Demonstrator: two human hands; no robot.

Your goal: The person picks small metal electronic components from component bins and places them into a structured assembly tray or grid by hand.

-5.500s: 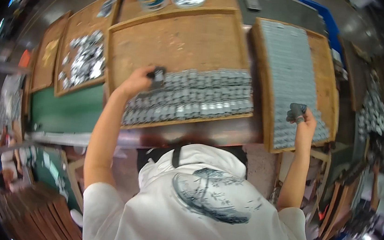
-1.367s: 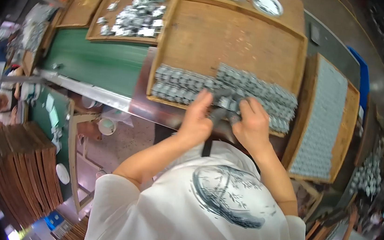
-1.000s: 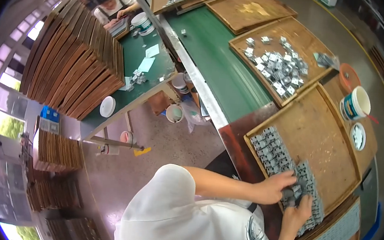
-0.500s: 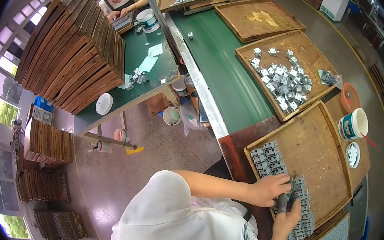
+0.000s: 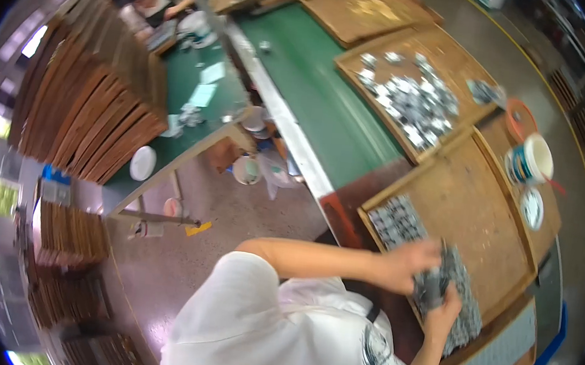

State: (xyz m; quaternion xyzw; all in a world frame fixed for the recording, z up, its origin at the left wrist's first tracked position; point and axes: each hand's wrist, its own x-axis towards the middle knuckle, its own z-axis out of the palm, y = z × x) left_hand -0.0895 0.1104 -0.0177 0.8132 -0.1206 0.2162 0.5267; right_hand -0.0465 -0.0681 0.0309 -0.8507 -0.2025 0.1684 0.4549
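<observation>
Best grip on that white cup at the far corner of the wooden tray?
Take the white cup by its side wall just under the rim, coming from above and the near side. It appears to stand upright with its mouth open, and a round lid lies close beside it, so a wall grip from the bare tray side looks clearest.

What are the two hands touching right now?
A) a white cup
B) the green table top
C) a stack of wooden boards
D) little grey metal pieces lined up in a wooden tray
D. The left hand and right hand both rest on the rows of small grey metal pieces in the wooden tray; the white cup stands apart, beyond the tray.
</observation>
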